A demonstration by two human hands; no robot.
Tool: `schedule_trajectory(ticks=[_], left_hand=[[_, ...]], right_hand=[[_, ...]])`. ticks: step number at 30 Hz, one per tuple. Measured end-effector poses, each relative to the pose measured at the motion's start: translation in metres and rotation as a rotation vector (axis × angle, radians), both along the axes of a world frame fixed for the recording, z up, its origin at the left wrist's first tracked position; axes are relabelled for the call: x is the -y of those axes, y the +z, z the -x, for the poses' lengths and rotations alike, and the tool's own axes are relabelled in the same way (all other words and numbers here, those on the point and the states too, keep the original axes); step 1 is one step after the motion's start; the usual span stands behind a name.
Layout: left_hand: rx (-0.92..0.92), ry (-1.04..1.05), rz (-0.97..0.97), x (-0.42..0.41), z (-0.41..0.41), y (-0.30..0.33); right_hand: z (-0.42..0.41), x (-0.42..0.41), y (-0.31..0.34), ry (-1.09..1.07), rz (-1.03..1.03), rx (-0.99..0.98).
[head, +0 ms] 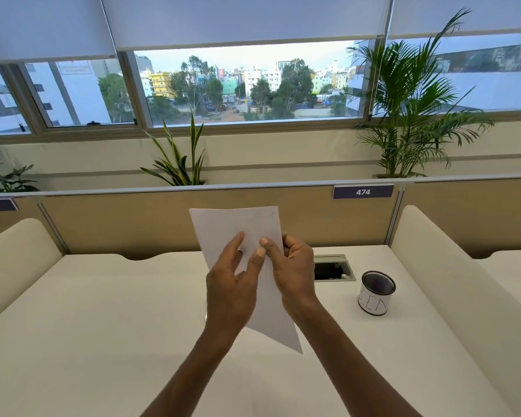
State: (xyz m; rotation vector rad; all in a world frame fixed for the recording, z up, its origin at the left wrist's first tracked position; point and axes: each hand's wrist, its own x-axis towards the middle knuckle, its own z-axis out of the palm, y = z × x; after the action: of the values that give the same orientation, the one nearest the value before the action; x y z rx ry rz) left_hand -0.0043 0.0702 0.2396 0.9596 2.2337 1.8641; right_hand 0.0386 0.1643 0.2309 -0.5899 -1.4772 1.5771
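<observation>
A white sheet of paper (238,227) is held up above the desk, tilted, with its lower corner pointing down to the right. My left hand (232,287) lies on the front of the sheet, thumb and fingers pinching it near the middle. My right hand (295,269) grips the sheet's right edge, thumb on the front and fingers curled behind. The two thumbs almost touch.
A black mesh cup (376,293) with a white label stands on the white desk (103,326) to the right. A cable hatch (333,267) lies behind the hands. Padded side dividers flank the desk, a tan partition closes its back, and plants stand beyond.
</observation>
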Motion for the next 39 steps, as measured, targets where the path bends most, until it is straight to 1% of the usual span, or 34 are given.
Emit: schedule_trajectory(ticks=[2, 5, 8, 11, 13, 15, 18, 20, 21, 23, 25, 29, 32, 35, 39], left_hand=[[0.044, -0.064, -0.052, -0.002, -0.002, 0.002], [0.115, -0.144, -0.164, -0.001, -0.002, 0.011], [0.139, -0.096, -0.203, 0.003, 0.006, 0.014], [0.226, -0.056, -0.236, 0.004, 0.015, 0.015], [0.275, -0.029, -0.238, 0.006, 0.02, 0.016], [0.308, -0.016, -0.219, 0.008, 0.024, 0.018], [0.364, -0.038, -0.242, 0.011, 0.029, 0.022], [0.368, -0.069, -0.255, 0.014, 0.03, 0.026], [0.363, -0.087, -0.248, 0.015, 0.031, 0.028], [0.357, -0.124, -0.225, 0.019, 0.031, 0.031], [0.37, -0.169, -0.221, 0.021, 0.033, 0.034], [0.413, -0.239, -0.242, 0.023, 0.031, 0.043], [0.424, -0.265, -0.263, 0.025, 0.029, 0.05], [0.422, -0.278, -0.28, 0.027, 0.027, 0.056], [0.439, -0.2, -0.351, 0.031, 0.026, 0.067]], right_hand=[[0.004, 0.008, 0.001, -0.02, -0.066, 0.001], [0.007, 0.019, 0.002, 0.014, -0.167, -0.016], [0.008, 0.03, 0.001, 0.053, -0.264, 0.011], [0.009, 0.035, -0.003, 0.034, -0.393, 0.087], [0.008, 0.035, -0.004, 0.031, -0.428, 0.083], [0.004, 0.033, -0.002, -0.001, -0.431, 0.051], [0.001, 0.012, 0.003, -0.158, -0.435, 0.044], [-0.001, -0.011, 0.006, -0.242, -0.386, 0.094], [-0.003, -0.023, 0.007, -0.225, -0.322, 0.128], [-0.009, -0.043, 0.011, -0.101, -0.143, 0.16], [-0.014, -0.06, 0.009, 0.045, -0.004, 0.137], [-0.02, -0.075, 0.002, 0.255, 0.084, 0.071], [-0.023, -0.073, 0.0, 0.363, 0.154, -0.013], [-0.025, -0.075, 0.003, 0.371, 0.234, -0.12], [-0.032, -0.076, 0.016, 0.263, 0.247, -0.181]])
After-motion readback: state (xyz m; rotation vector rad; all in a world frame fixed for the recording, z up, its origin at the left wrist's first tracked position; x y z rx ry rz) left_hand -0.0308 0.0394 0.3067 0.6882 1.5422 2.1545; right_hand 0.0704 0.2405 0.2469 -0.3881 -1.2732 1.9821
